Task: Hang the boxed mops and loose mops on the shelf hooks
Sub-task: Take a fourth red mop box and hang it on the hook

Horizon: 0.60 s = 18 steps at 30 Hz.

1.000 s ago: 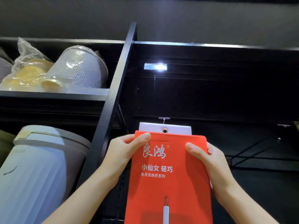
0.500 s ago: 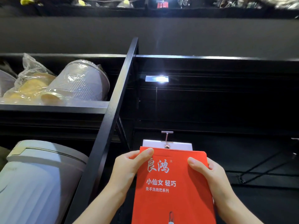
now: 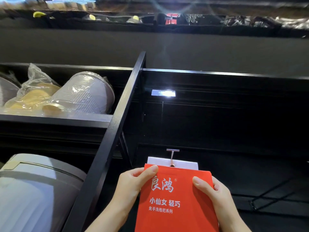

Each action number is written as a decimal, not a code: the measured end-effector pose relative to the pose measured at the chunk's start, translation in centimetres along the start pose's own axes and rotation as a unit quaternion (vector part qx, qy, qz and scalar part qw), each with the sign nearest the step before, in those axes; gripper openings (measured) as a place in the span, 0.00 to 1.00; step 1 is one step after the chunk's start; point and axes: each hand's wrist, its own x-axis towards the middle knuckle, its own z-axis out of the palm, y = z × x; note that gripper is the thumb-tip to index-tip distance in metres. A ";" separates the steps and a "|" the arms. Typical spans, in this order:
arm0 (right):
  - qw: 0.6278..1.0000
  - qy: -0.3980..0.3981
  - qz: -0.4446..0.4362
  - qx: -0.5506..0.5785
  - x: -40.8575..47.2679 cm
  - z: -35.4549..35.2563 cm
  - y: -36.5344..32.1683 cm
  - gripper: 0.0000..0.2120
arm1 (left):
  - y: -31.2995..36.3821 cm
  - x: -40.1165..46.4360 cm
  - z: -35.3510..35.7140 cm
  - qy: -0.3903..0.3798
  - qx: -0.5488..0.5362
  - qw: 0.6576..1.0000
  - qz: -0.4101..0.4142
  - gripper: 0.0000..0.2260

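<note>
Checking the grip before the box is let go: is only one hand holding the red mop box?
No, the left hand and the right hand each grip a top corner of the red mop box.

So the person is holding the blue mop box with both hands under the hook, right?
Not quite: the mop box is red, not blue, as the head view shows. The left hand and right hand do both hold it under the hook.
</note>
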 end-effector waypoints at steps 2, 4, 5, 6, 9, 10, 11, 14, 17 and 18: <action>1.000 -0.001 0.000 -0.001 0.1 0.0 0.1 0.28 | -0.1 0.2 0.0 0.000 0.001 1.000 0.000 0.18; 1.000 -0.002 -0.003 -0.002 0.2 0.1 0.1 0.26 | -0.2 0.3 -0.1 0.000 -0.001 1.000 0.002 0.17; 1.000 -0.003 -0.005 -0.003 0.3 0.1 0.1 0.25 | -0.2 0.4 -0.2 -0.002 -0.001 1.000 0.003 0.17; 1.000 -0.004 -0.005 0.000 0.3 0.1 0.1 0.24 | -0.2 0.4 -0.3 -0.005 0.000 1.000 0.004 0.17; 1.000 -0.013 -0.006 0.007 0.3 0.1 0.1 0.23 | -0.2 0.6 -0.4 -0.013 0.002 1.000 0.001 0.17; 1.000 -0.013 -0.006 0.005 0.3 0.1 0.2 0.24 | -0.2 0.7 -0.5 -0.018 0.002 1.000 -0.003 0.18; 1.000 -0.011 -0.005 0.002 0.3 0.1 0.3 0.25 | -0.3 0.7 -0.6 -0.024 0.004 1.000 -0.008 0.18; 1.000 -0.011 0.009 -0.007 0.3 0.0 0.6 0.24 | -0.5 0.6 -0.7 -0.040 0.012 0.999 -0.019 0.17; 1.000 -0.003 0.018 -0.017 0.2 0.0 1.1 0.25 | -0.8 0.6 -0.8 -0.040 0.020 0.999 -0.025 0.17; 1.000 0.000 0.021 -0.016 0.2 0.0 1.2 0.23 | -0.9 0.7 -0.7 -0.040 0.023 0.999 -0.027 0.17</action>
